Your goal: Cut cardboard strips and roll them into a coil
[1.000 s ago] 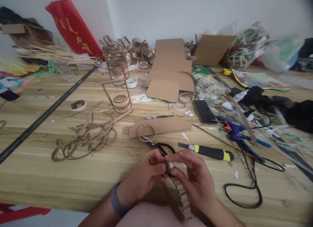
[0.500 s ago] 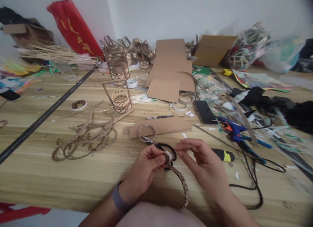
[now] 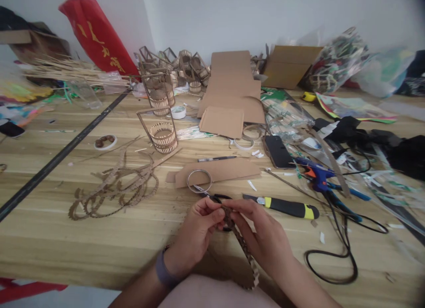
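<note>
Both of my hands meet over the near edge of the wooden table (image 3: 49, 237). My left hand (image 3: 195, 232) pinches the top end of a notched brown cardboard strip (image 3: 247, 259) between thumb and fingers. My right hand (image 3: 262, 235) is closed on the same strip right beside it, and the strip's free end hangs down toward my lap. Black-handled scissors (image 3: 207, 195) lie on the table just behind my fingers. A yellow and black utility knife (image 3: 285, 206) lies to the right of my hands.
A pile of cut notched strips (image 3: 113, 190) lies to the left. Behind are a cardboard piece (image 3: 219, 171), a pen (image 3: 215, 158), a phone (image 3: 277, 151), a blue glue gun (image 3: 317, 177) with black cable (image 3: 335, 263), round slatted cardboard models (image 3: 162, 135) and flat cardboard sheets (image 3: 232, 91).
My right hand had let go and lifted to the right half a second ago; it has come back onto the strip beside my left hand. The knife is uncovered again.
</note>
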A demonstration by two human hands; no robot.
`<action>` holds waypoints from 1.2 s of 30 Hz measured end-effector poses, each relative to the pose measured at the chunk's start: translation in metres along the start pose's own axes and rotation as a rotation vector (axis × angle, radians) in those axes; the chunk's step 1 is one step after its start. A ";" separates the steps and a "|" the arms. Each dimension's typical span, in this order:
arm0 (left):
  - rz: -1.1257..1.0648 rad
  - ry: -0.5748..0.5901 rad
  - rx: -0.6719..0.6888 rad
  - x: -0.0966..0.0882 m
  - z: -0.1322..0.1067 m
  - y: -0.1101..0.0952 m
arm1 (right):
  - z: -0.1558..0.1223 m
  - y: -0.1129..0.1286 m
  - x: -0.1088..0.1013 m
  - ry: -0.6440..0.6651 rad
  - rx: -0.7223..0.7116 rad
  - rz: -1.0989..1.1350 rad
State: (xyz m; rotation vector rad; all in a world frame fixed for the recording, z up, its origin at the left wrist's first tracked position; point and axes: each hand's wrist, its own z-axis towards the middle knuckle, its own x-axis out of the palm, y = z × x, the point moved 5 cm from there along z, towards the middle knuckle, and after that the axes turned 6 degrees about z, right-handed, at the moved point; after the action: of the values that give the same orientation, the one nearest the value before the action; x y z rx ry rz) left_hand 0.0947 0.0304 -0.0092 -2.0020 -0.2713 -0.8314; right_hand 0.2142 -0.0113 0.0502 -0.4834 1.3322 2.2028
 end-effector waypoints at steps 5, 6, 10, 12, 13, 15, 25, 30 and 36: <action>-0.015 -0.001 0.008 0.001 0.000 -0.002 | -0.003 -0.006 0.002 -0.017 0.073 0.115; -0.006 0.003 0.010 0.002 -0.001 -0.003 | -0.003 -0.006 0.000 -0.037 0.096 0.138; 0.035 -0.038 0.028 0.003 -0.001 -0.006 | 0.000 -0.001 -0.015 -0.195 0.098 0.095; 0.055 -0.058 0.044 0.002 -0.001 -0.006 | 0.001 0.002 -0.018 -0.237 0.099 0.055; 0.067 -0.059 0.055 0.002 -0.001 -0.006 | 0.001 0.002 -0.018 -0.240 0.109 0.045; 0.093 -0.060 0.077 0.001 -0.001 -0.007 | 0.001 0.002 -0.015 -0.234 0.135 0.035; 0.166 -0.051 0.116 -0.002 -0.001 -0.006 | -0.001 -0.001 -0.013 -0.209 0.181 0.007; 0.170 -0.040 0.106 -0.002 0.000 -0.005 | -0.002 0.001 -0.014 -0.189 0.125 -0.040; 0.193 -0.043 0.094 -0.004 -0.001 -0.003 | -0.001 0.003 -0.013 -0.179 0.067 -0.086</action>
State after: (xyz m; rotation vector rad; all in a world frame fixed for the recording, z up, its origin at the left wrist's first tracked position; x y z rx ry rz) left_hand 0.0900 0.0322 -0.0098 -1.9249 -0.1366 -0.6433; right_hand 0.2231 -0.0163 0.0593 -0.3055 1.2616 2.0716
